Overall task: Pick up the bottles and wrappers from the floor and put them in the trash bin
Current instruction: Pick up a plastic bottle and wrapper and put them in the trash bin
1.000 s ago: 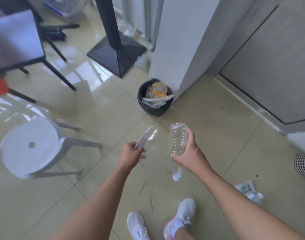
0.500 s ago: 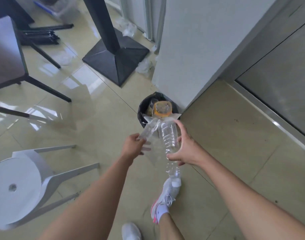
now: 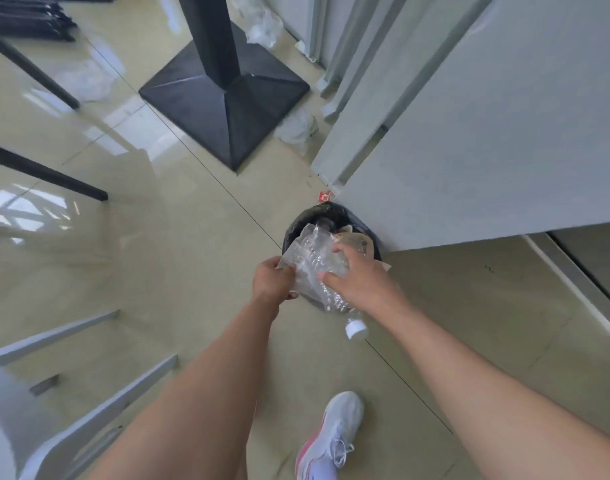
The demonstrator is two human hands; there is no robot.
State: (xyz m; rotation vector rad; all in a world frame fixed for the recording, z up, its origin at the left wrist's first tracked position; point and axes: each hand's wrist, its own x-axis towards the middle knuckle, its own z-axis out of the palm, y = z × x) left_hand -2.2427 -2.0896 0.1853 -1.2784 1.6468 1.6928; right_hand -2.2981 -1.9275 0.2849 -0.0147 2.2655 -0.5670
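The clear plastic bottle (image 3: 326, 271) hangs over the black trash bin (image 3: 293, 230) at frame centre, cap toward the lower right, with the right hand (image 3: 355, 282) wrapped round its middle. Just left, the left hand (image 3: 272, 278) pinches a crinkled clear wrapper (image 3: 298, 251) against it. The bin looks nearly full, so both are best let go low over its opening; more wrappers lie on the floor (image 3: 192, 271) in the upper frame.

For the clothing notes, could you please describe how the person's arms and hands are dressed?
Both forearms are bare, with no sleeves in view. The left hand and right hand wear no gloves, and no watch, ring or band shows.
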